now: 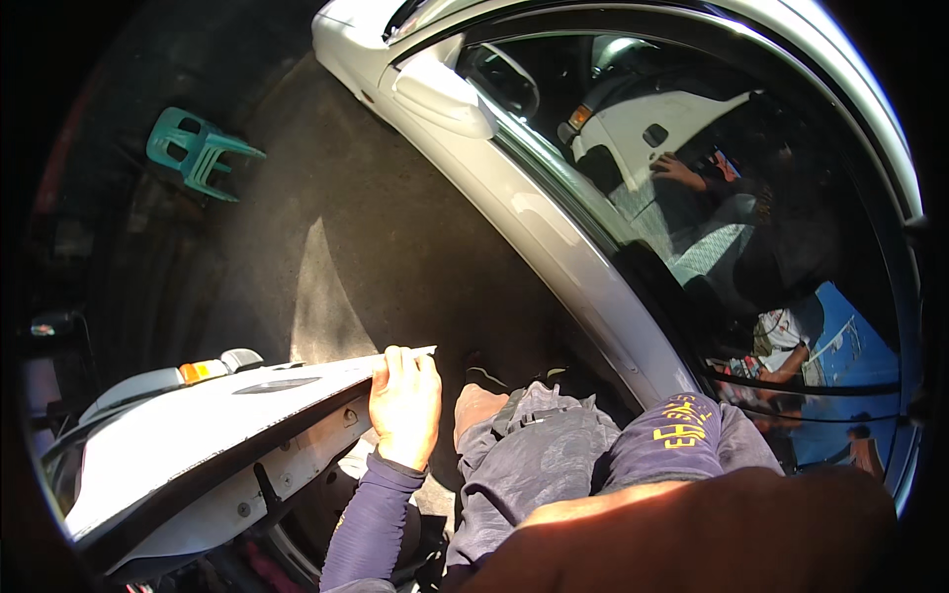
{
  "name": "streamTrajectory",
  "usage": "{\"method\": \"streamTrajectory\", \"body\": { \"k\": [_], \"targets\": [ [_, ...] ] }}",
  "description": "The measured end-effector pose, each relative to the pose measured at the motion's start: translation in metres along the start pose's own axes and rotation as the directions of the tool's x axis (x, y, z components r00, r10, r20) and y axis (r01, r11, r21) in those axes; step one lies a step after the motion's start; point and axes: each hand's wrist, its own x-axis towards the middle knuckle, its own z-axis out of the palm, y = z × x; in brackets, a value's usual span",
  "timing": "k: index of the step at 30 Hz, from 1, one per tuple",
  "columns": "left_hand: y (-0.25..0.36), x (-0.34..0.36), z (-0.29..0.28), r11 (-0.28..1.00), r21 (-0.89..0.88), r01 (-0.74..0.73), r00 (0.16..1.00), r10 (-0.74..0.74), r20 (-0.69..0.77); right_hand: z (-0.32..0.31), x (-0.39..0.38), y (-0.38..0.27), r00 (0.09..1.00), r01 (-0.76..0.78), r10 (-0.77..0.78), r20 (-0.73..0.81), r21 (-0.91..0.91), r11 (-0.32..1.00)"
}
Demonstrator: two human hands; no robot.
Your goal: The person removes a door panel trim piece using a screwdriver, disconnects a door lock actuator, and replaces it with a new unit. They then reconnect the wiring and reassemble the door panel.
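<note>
A white car body panel [188,425] with an orange lamp [201,371] on it extends from the lower left. My left hand [405,410] is closed over its near right corner, fingers on the outer face. The panel's underside shows a pale metal flange with bolts. My right arm, in a dark sleeve with yellow lettering, is bent up. Past the cuff, my right hand [692,534] appears as a blurred brown shape close to the camera. Its fingers are hidden. A light-coloured car [554,222] stands to my right, its door and side window shut.
A turquoise plastic chair [188,148] stands at the upper left on the dark floor [425,217]. The car's side mirror [440,99] juts out ahead. Its window glass [692,237] reflects the white panel and people. My legs [534,455] are between panel and car.
</note>
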Motion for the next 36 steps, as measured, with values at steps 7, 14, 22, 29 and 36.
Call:
{"method": "streamTrajectory", "body": {
  "k": [7, 14, 22, 29, 36],
  "targets": [
    [0.046, -0.101, -0.017, 0.982, 0.176, 0.069, 0.979, -0.101, 0.177, -0.014, 0.033, 0.021, 0.992, -0.11, 0.086, 0.095, 0.289, 0.951],
    [0.103, -0.202, 0.009, 0.907, 0.002, 0.421, 0.879, -0.409, 0.245, 0.007, 0.075, 0.044, 0.978, -0.211, 0.161, 0.135, 0.615, 0.76],
    [0.104, -0.175, -0.03, 0.708, -0.306, 0.636, 0.771, -0.594, 0.23, 0.07, 0.039, 0.263, 0.489, -0.817, 0.506, 0.711, 0.171, 0.551],
    [-0.013, -0.058, 0.076, -0.312, -0.536, 0.785, 0.064, -0.819, 0.57, 0.09, 0.017, 0.466, 0.17, -0.924, 0.775, 0.609, -0.176, 0.34],
    [-0.27, -0.001, 0.246, -0.143, -0.651, 0.746, 0.517, -0.491, 0.701, 0.01, -0.041, 0.656, -0.156, -0.374, 0.977, 0.149, -0.924, 0.081]
  ]
}}
